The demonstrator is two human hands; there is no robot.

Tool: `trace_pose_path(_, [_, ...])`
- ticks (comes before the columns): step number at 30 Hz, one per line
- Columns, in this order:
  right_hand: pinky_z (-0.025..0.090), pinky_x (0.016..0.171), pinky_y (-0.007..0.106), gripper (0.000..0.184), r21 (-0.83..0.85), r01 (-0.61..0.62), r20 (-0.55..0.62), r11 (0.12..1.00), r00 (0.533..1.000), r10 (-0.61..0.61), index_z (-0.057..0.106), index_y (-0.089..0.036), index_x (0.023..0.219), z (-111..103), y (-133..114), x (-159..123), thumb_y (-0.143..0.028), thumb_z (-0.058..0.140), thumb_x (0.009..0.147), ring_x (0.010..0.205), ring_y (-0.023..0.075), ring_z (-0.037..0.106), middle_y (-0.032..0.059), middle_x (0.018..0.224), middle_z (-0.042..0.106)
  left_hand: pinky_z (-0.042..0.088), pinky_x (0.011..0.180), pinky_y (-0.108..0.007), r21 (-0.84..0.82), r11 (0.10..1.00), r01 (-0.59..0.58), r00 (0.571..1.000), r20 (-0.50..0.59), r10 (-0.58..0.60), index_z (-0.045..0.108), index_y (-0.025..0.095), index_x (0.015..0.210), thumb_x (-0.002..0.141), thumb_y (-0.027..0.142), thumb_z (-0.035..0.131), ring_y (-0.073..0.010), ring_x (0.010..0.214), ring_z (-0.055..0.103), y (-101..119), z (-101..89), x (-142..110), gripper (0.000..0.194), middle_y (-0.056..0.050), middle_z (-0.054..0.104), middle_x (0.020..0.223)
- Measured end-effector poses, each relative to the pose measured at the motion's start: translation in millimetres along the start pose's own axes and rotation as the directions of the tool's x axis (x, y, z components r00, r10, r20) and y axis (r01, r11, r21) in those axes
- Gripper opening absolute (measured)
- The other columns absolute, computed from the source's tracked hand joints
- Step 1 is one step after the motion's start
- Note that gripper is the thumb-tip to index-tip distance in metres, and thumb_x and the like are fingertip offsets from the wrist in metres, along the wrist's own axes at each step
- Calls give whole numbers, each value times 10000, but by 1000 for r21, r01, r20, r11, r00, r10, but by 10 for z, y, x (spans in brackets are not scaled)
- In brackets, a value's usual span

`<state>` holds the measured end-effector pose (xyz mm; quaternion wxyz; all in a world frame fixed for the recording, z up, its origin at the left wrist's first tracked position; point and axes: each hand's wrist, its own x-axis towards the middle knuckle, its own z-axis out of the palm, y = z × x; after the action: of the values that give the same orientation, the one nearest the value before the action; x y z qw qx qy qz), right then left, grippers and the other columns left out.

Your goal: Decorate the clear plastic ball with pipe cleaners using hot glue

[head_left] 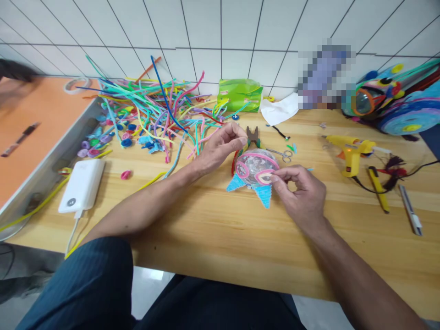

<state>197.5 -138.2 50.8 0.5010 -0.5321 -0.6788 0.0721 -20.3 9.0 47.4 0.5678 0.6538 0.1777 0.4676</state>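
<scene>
A clear plastic craft body (257, 161) with pink pipe-cleaner trim lies on the wooden table. Two blue pipe-cleaner points (264, 196) stick out from its near side. My right hand (302, 190) is closed, thumb and forefinger pinching a pink-and-cream pipe-cleaner loop (264, 177) against the body's right side. A similar pink loop (242, 169) sits on the left. Just above the body's left side, my left hand (223, 144) has its fingers pinched together; what they hold, if anything, cannot be made out. Pliers (252, 134) lie behind the body, their handles partly hidden.
Loose pipe cleaners (161, 105) heap at the back left. A white power bank (81, 185) lies left. Behind are a green packet (239, 95) and scissors (285, 156). To the right lie a yellow glue gun (350, 151), a yellow cutter (378, 189) and finished crafts (405, 119).
</scene>
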Motion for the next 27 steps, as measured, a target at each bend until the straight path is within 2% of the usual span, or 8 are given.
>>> trace_pose_path(4, [582,641,330,91,-6,-24,13,1000,1000,24,724,-307,931,-3,-8,-1,-243,766,978,639,158,665,-31,786,762,484,741,-314,22,1000,21,1000,-18,-21,649,233,881,885,679,881,-130,759,557,-11,-5,15,502,15,631,855])
trace_pose_path(7, [587,644,332,90,-5,-29,12,1000,1000,29,725,-308,931,-2,-7,-6,-243,768,977,642,162,664,-29,780,758,506,765,-340,97,993,63,991,-120,-51,599,227,800,972,717,754,-146,734,554,-47,-73,50,542,7,604,776])
trace_pose_path(9, [588,649,330,94,0,-22,6,1000,1000,22,728,-309,941,-1,-4,-11,-233,774,973,653,163,670,-26,791,766,505,768,-341,142,988,63,980,-194,-34,581,225,795,1017,679,707,-146,727,550,-61,-120,72,521,7,583,759])
trace_pose_path(11, [589,652,329,89,-1,-24,10,1000,1000,24,732,-306,942,0,-3,-13,-234,774,973,657,161,672,-22,804,775,518,801,-331,170,985,25,979,-204,10,612,224,886,971,589,800,-149,796,588,-42,-133,81,420,1,627,864])
trace_pose_path(13, [590,652,327,73,-9,-39,17,999,999,39,737,-299,933,4,-5,-12,-246,765,976,655,159,670,-19,798,776,536,864,-333,203,979,-7,989,-144,37,638,227,980,930,509,854,-164,906,631,19,-98,67,358,-13,667,990])
trace_pose_path(16, [581,650,316,58,-6,-50,6,999,999,51,740,-281,921,17,-13,-1,-253,754,969,651,152,665,-28,780,767,547,939,-354,288,957,-30,1000,8,28,638,219,925,1024,483,724,-181,965,655,175,14,7,296,-29,696,990])
trace_pose_path(21, [538,617,300,67,16,-64,-5,998,998,64,740,-264,900,35,-43,36,-282,776,953,625,139,631,-32,738,740,549,1063,-399,448,882,-147,968,247,36,701,222,1076,1078,430,642,-219,1138,682,419,175,-117,216,-80,749,1184])
trace_pose_path(27, [538,644,317,60,38,-126,19,991,992,125,737,-266,897,30,-56,47,-287,752,951,647,146,633,-22,782,760,527,1096,-407,516,828,-220,935,354,28,738,247,1249,1102,393,607,-243,1208,678,491,231,-160,246,-80,753,1250])
